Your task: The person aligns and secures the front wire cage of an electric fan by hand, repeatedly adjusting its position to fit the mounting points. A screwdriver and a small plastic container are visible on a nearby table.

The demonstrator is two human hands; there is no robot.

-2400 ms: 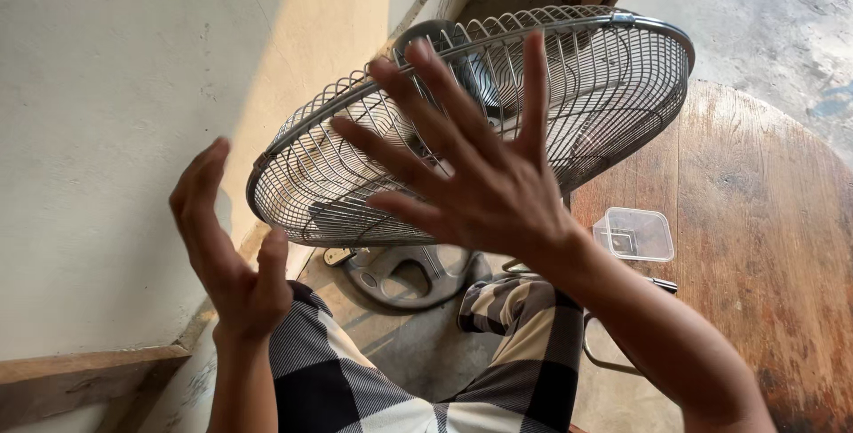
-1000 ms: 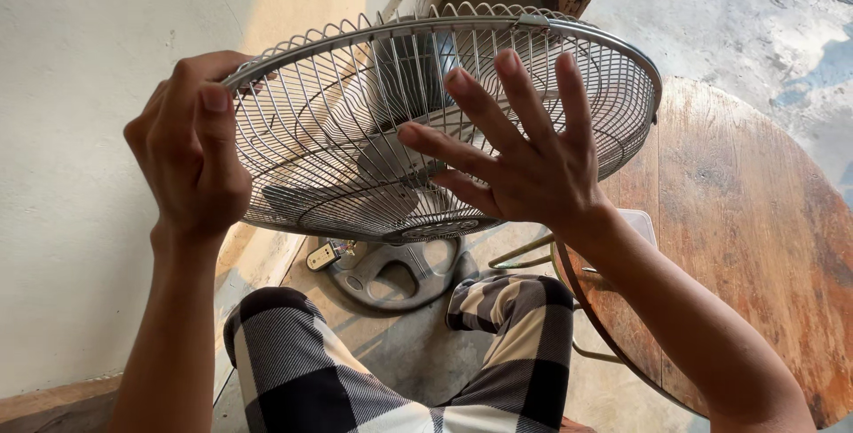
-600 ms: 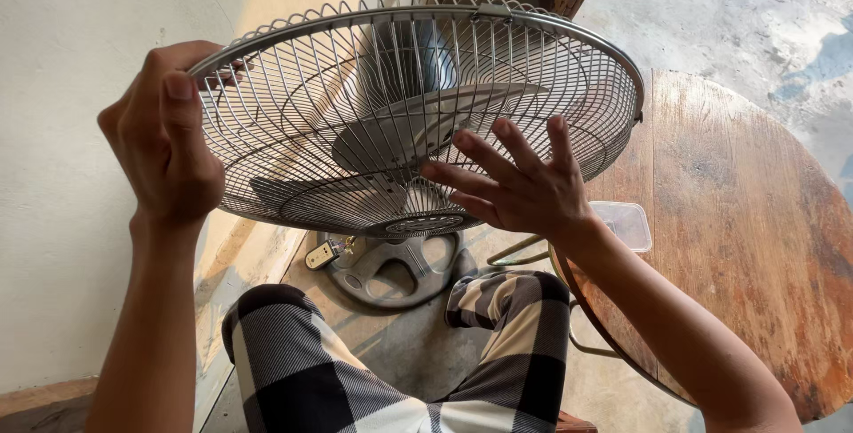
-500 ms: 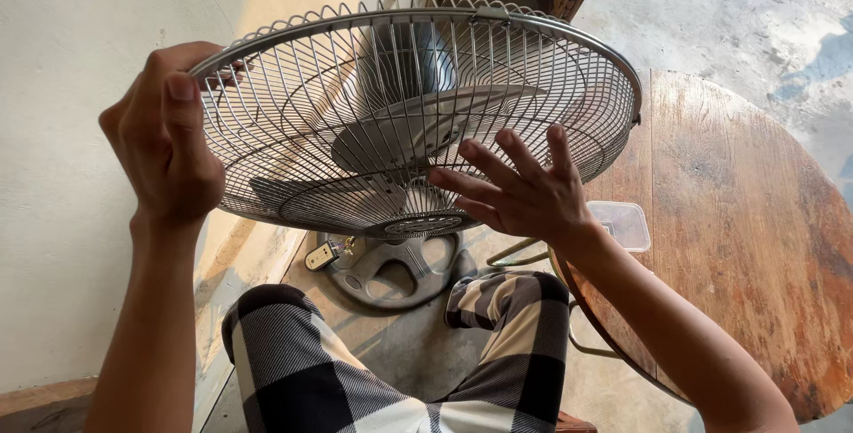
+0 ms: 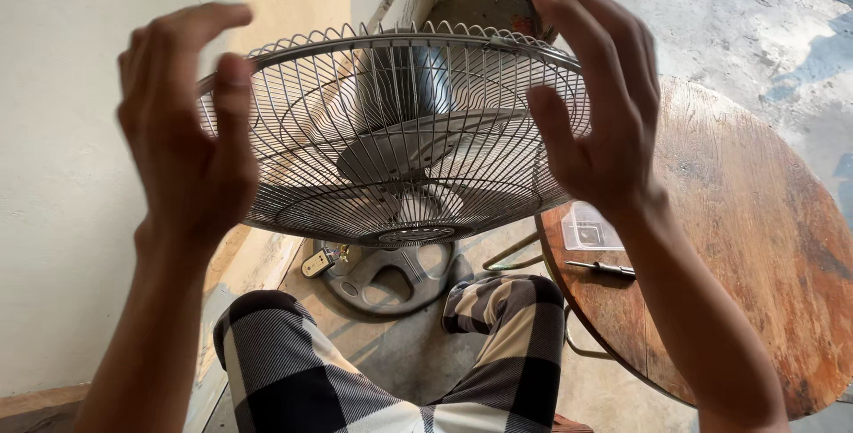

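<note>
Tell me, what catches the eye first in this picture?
A round wire fan guard fills the centre, grey blades behind it. The left hand and right hand are raised open at its two sides. A worn round wooden table stands at the right, a clear box near its edge.

Right hand [image 5: 597, 122] hides fan grille [image 5: 400, 131] rim (partly).

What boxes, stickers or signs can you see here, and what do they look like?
Plastic container: small, clear, rectangular, on the round wooden table just below the right hand.
Badge: small round grey disc at the middle of the fan's wire guard, between both hands; the left hand is at the guard's left rim.
No signs or screens.
</note>
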